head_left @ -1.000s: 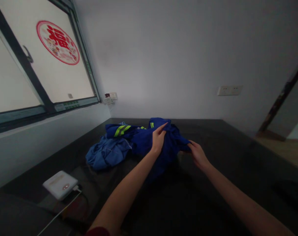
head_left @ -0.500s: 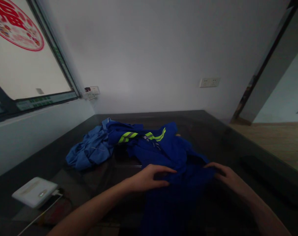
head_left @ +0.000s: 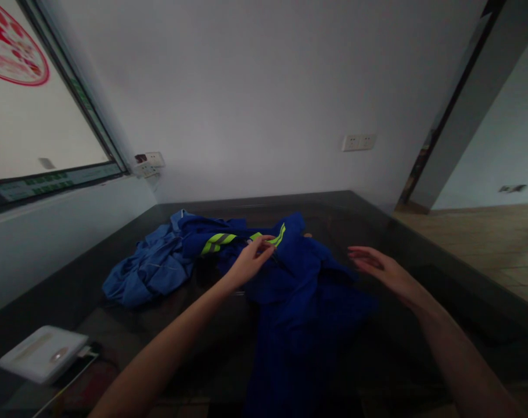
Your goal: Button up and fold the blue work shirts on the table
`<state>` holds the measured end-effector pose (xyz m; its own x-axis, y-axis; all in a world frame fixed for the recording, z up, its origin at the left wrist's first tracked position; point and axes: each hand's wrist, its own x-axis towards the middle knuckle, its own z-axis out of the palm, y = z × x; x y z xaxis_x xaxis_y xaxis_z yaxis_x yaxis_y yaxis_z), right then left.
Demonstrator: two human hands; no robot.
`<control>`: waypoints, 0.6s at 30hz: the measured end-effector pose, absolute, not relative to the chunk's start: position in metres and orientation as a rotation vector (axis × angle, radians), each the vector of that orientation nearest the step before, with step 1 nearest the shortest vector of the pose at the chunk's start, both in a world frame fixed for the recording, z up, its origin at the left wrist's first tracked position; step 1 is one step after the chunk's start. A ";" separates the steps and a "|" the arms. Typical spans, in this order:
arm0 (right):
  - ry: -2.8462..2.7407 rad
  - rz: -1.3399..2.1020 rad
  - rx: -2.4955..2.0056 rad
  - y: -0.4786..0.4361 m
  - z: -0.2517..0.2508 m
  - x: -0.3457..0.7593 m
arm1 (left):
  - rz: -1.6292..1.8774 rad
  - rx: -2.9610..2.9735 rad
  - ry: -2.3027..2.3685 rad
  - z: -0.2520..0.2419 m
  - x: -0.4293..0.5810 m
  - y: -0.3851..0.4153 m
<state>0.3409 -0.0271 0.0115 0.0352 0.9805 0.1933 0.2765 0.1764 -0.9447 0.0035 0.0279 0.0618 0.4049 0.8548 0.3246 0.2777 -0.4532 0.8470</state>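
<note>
Dk-blue garment: the dk-blue garment (head_left: 298,284) lies mid-desk (head_left: 333,210), rumpled, from near the far edge down twd the near edge; too dark to tell if it hangs over.
Reflective strips: yellow-grn/grey strips (head_left: 219,242) on its upper part, twd the far edge.
L hand: the left hand (head_left: 247,262) is at the strips, fingers half-curled, thumb close to fingertips; can't tell if it pinches cloth or just touches.
R hand: the right hand (head_left: 382,268) is over bare desk just beside the garment, twd the right edge; fingers loosely bent, part-spread, nothing seen in it.
Lt-blue cloth: bunched lt-blue cloth (head_left: 153,264) by the left edge, touching the garment's left end.
White box: white box (head_left: 46,353) w/ cable (head_left: 69,383), nr the near-left corner.
Step in hand: prob. arranging the garment, L working, R free.
Next move calls for: likely a sure L pinch on one layer; R back on cloth if a 2-hand hold is wanted.
</note>
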 end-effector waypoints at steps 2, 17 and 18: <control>-1.495 0.892 -1.288 -0.010 0.003 0.325 | 0.989 2.003 0.941 0.057 0.029 0.014; -1.704 0.542 -1.526 0.008 -0.039 0.312 | 0.763 2.414 1.131 0.061 0.011 0.016; -1.705 0.550 -1.511 0.007 -0.036 0.313 | 0.817 2.404 1.169 0.068 -0.001 0.015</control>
<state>0.3135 0.0073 -0.0361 0.0076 0.9645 0.2641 0.6282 0.2008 -0.7517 -0.0007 0.0154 0.0684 0.4951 0.7970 0.3459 0.5986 -0.6015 0.5290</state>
